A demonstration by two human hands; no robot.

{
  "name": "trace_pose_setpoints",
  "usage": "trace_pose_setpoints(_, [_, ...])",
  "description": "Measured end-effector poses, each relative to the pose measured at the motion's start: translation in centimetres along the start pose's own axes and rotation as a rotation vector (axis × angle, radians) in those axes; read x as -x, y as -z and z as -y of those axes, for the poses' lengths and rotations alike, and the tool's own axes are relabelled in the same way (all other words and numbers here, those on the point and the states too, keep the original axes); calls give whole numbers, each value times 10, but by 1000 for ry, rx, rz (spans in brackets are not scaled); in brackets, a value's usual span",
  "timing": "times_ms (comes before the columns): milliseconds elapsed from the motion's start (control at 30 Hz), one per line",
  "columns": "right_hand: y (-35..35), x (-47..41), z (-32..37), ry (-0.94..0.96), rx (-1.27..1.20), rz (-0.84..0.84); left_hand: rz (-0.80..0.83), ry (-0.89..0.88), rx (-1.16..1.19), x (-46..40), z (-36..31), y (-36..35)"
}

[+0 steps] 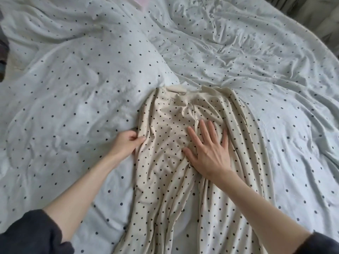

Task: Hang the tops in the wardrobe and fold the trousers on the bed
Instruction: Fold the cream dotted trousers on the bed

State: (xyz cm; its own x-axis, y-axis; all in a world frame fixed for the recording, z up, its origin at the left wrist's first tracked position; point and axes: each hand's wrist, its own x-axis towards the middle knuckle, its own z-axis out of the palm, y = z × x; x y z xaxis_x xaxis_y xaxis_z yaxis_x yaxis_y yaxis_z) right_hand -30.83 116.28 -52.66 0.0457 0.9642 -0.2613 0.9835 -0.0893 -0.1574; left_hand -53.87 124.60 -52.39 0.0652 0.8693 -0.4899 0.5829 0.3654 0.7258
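Note:
Cream trousers with black dots (165,162) lie lengthwise on the bed, waistband at the far end and both legs running toward me off the bottom of the view. My left hand (126,142) pinches the left edge of the trousers near the hip, thumb on top of the cloth. My right hand (209,153) lies flat on the seat of the trousers with its fingers spread and straight, pressing the fabric down. The cloth is wrinkled around both hands.
A pale blue-grey duvet with dark dots (256,88) covers the whole bed, bunched into a soft mound (102,70) at the left. The bed's right edge (322,44) curves past dark fabric at the far right. A pink patch (141,2) shows at the top.

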Motion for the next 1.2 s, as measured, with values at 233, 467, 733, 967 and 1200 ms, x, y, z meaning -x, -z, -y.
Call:
trace_pose_setpoints(233, [-2, 1, -2, 1, 33, -23, -353, -6, -58, -9, -1, 51])
trace_pose_setpoints(467, [4, 9, 13, -40, 102, -12, 14, 162, 113, 32, 24, 35])
trace_pose_setpoints(733, [-33, 103, 75, 300, 98, 15, 138, 238, 253, 88, 41, 31])
trace_pose_setpoints(967, [-41, 111, 61, 223, 115, -83, -166, 170, 126, 75, 57, 66])
trace_pose_setpoints(1200, [-45, 134, 80, 161, 89, -86, 29, 223, 66, 123, 77, 55])
